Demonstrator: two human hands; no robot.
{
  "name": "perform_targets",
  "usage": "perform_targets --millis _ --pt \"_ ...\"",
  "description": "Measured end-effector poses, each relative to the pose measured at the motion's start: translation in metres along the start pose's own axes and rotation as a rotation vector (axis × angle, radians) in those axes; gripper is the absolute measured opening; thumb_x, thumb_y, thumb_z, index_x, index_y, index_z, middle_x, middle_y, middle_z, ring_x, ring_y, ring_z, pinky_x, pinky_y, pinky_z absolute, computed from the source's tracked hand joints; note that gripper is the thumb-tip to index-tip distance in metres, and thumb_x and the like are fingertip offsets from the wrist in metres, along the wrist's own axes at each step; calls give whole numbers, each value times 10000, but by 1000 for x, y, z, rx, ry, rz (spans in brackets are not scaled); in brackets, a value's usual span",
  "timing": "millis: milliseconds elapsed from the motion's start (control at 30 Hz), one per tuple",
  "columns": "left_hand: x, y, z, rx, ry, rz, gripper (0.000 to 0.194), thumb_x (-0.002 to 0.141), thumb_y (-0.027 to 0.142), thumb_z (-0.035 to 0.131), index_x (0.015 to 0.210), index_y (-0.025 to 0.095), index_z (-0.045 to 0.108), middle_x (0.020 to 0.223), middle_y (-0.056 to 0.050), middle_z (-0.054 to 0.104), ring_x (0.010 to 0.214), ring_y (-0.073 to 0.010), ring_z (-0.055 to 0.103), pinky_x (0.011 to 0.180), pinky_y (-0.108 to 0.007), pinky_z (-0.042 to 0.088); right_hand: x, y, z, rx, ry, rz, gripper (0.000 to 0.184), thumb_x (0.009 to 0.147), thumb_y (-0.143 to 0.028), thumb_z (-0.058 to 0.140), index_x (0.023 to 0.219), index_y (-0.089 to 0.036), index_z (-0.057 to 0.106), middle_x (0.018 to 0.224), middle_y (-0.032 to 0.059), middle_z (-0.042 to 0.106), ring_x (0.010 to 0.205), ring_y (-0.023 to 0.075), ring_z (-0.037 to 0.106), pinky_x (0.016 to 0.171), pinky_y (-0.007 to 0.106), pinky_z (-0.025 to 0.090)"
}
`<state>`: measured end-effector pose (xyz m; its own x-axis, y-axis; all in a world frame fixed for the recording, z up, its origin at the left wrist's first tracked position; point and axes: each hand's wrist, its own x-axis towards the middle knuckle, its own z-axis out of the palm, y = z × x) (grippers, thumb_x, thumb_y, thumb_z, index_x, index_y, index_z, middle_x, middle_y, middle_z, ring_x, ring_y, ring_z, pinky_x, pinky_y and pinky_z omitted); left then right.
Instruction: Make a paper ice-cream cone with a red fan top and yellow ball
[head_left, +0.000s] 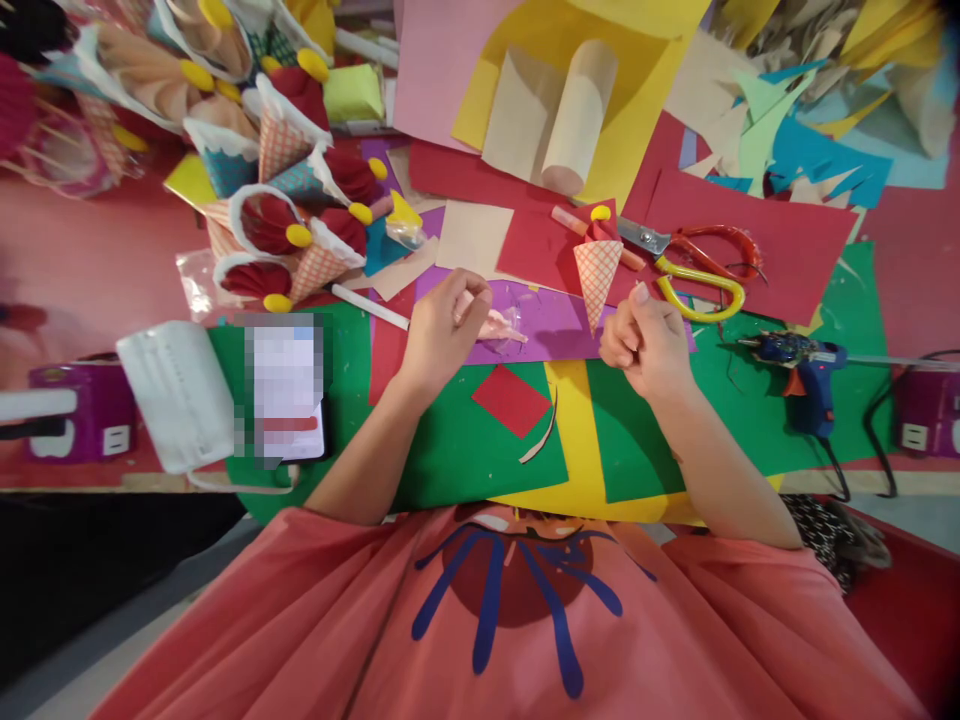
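My left hand (pixel 444 335) is closed, with its fingers curled down at the edge of a small clear plastic packet (pixel 504 326) that has something pinkish in it. Whatever those fingers hold is hidden. Across from it, my right hand (pixel 651 338) is raised with thumb and fingers pressed together; anything between them is too small to name. Just left of the right fingers lies a small checked paper cone (pixel 598 280) with a dark red top and a yellow dot. Scissors (pixel 694 262) with red and yellow handles rest beyond that hand. A red paper square (pixel 511 400) lies between my forearms.
Several finished-looking cones (pixel 289 235) crowd the back left. A phone (pixel 289 390) and a white power bank (pixel 176 395) lie at left. On the right is a blue glue gun (pixel 814 375) with its cord. A beige roll (pixel 581 120) and paper scraps (pixel 795 130) lie at the back.
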<state>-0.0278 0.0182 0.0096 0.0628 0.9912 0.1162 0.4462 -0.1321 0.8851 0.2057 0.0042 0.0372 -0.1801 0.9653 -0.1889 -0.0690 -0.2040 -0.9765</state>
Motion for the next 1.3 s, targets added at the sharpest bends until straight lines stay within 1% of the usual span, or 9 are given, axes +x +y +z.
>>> perform_targets --millis 133,233,367,500,600,767,933,1200,1300 --pt "7 -6 -5 51 20 114 196 928 427 574 917 253 663 972 -40 663 997 -212 575 921 -375 413 -1 0 2 74 17 7 697 753 -842 525 449 -244 336 347 -62 254 317 82 236 333 255 163" --pt "25 -17 -10 13 60 141 234 873 515 643 930 291 682 1086 -28 648 1168 -257 495 1102 -446 305 -1 2 3 93 23 31 677 733 -827 574 466 -229 403 362 -50 352 305 69 268 321 241 135" --pt "58 -31 -15 56 80 113 274 787 545 729 763 284 649 963 -19 647 1164 -282 393 1167 -493 163 -1 4 2 78 -20 33 589 775 -780 573 619 -212 566 549 11 622 324 61 345 314 243 191" --pt "79 -25 -24 424 93 0 277 855 421 677 677 226 592 985 -31 606 1097 -256 330 1138 -543 115 -2 4 1 96 -82 -45 445 841 -649 603 954 -222 655 955 64 758 356 45 407 324 246 228" --pt "83 -15 -29 681 73 -74 282 897 340 614 649 218 555 1066 1 602 1119 -247 325 1088 -582 175 -2 2 0 59 -81 -67 421 861 -631 581 954 -225 641 1039 70 747 356 34 403 324 244 221" --pt "85 -7 -24 837 -2 -105 239 944 263 464 833 253 675 1309 5 622 1250 -300 382 1049 -609 218 -3 0 1 30 -63 -36 449 860 -663 549 865 -226 652 1006 65 742 351 40 381 321 255 216" --pt "80 5 -22 905 -24 -129 308 927 218 447 1088 132 695 1360 -104 636 1313 -361 421 1044 -629 242 -2 1 1 82 -57 -34 390 868 -618 570 837 -243 677 987 48 747 342 47 384 325 269 193" --pt "44 37 -43 779 -68 -139 259 938 351 464 943 252 703 1378 -58 626 1341 -357 445 1080 -579 265 -1 4 0 78 -54 -59 419 896 -601 547 836 -213 692 925 56 748 341 31 400 337 249 199" --pt "24 33 -47 687 -63 40 226 934 396 520 1011 268 689 1245 -28 699 1247 -320 511 1084 -564 310 0 5 -1 75 -49 -53 424 893 -603 548 823 -213 697 885 57 749 354 44 392 336 250 220"
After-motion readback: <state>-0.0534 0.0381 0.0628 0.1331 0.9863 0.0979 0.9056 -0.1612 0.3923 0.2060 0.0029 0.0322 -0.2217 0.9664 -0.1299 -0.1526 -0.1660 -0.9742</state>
